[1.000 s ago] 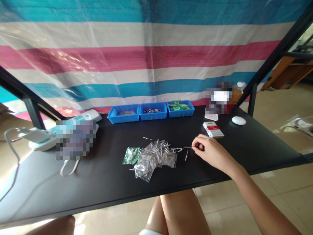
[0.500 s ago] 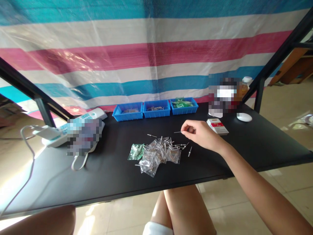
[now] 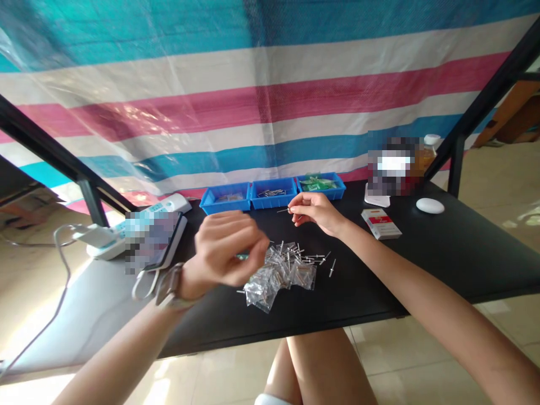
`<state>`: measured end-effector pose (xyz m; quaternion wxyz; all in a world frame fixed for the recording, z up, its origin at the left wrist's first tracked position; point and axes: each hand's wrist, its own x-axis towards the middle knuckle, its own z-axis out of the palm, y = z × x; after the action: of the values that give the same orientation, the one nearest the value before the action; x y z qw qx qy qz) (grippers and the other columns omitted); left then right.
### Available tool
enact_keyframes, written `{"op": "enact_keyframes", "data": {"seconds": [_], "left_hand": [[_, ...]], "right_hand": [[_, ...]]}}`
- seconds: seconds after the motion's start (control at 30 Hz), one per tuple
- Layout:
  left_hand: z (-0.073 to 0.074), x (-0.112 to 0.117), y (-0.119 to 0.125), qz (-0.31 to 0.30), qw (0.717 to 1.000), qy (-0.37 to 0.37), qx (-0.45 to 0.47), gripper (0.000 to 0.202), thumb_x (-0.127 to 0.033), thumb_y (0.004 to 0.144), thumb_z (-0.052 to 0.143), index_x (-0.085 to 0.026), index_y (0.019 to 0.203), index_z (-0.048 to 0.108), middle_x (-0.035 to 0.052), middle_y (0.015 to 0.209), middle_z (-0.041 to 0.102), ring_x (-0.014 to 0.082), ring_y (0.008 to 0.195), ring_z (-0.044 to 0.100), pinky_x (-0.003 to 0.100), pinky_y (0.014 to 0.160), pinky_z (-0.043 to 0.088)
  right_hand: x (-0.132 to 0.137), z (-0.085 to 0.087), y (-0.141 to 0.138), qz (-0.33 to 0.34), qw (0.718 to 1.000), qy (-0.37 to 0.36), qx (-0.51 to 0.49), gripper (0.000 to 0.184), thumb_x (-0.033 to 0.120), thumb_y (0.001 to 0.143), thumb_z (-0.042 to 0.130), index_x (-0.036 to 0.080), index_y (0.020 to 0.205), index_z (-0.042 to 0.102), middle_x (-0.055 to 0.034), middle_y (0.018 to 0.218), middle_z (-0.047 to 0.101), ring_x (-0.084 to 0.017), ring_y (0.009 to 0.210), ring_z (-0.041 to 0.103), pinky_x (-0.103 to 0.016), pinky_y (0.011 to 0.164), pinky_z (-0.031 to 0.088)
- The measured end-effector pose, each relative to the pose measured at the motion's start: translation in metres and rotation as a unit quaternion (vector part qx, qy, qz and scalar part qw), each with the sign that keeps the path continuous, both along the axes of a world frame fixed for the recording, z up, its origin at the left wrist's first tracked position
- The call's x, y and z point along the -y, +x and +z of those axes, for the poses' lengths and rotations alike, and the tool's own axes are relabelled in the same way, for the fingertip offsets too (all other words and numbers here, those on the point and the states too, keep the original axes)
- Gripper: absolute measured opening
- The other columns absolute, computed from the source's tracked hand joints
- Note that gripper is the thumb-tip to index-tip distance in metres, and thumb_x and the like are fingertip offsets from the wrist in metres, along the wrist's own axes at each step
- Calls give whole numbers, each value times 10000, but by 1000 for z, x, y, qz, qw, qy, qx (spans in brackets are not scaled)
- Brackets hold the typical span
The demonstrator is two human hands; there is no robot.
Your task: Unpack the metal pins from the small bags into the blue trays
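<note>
Between thumb and fingertips of my right hand is a thin metal blind rivet, in front of the middle blue bin. My left hand, wearing a wristwatch, hovers at the left of the pile with its fingers curled closed. Whether anything is inside it is hidden. Below lie clear plastic bags of small parts, with loose blind rivets scattered at their right. My left hand covers most of the green bag. The left bin holds clear bags, the middle one loose rivets, the right bin green bags.
At left are a power strip with a plugged-in charger and a blurred-out device. A red and white box, a white mouse and a bottle stand at right. A striped tarp hangs behind the black table.
My left hand has come into view from the lower left, over the pile. My right hand has moved left and toward the bins with the rivet. The camera view has shifted slightly.
</note>
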<state>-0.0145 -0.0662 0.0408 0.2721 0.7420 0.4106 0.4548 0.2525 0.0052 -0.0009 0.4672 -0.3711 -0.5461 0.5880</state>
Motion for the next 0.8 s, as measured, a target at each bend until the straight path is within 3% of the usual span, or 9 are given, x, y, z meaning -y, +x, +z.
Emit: {"op": "enact_keyframes", "data": {"seconds": [0.07,0.17,0.27,0.43,0.63,0.8], "left_hand": [[-6,-23,16,6,997,32,-66,425,-512,968,639,-232,650,660,23,597,546,165,573,518,315,577,462],[-25,-57,27,-33,993,-73,-91,550,-589,1027,482,-180,730,698,9,579,559,130,534,494,258,517,386],[-43,-76,24,-111,978,-165,-58,570,-625,991,510,-139,795,735,27,641,625,115,549,521,232,523,403],[-53,-83,15,-121,974,-193,10,464,-576,932,648,-136,797,707,20,691,632,106,603,565,206,536,389],[-59,-84,9,-128,973,-192,17,392,-531,877,727,-140,846,720,20,722,658,104,599,556,207,524,379],[-66,-86,7,-137,963,-227,38,396,-530,894,684,-141,826,709,21,691,643,101,573,548,205,493,346]], "right_hand": [[-1,-5,-4,-13,1000,2,-18,371,374,640,926,154,819,687,-13,753,713,-136,620,689,-278,589,626],[-1,-11,-12,-24,999,24,-15,392,409,638,935,154,802,688,-15,733,710,-143,630,693,-273,589,623],[-3,-14,-21,-7,998,55,6,373,399,646,930,156,788,686,-12,708,696,-150,634,690,-252,545,598],[-9,-17,-35,14,997,77,19,299,353,697,878,162,802,673,-2,714,677,-145,623,683,-235,505,585],[-2,-26,-43,9,999,37,-13,270,372,758,817,167,820,654,7,716,659,-141,622,677,-280,539,641],[3,-31,-43,-3,998,69,-13,252,338,750,818,173,805,635,16,728,634,-143,630,684,-272,526,640]]}}
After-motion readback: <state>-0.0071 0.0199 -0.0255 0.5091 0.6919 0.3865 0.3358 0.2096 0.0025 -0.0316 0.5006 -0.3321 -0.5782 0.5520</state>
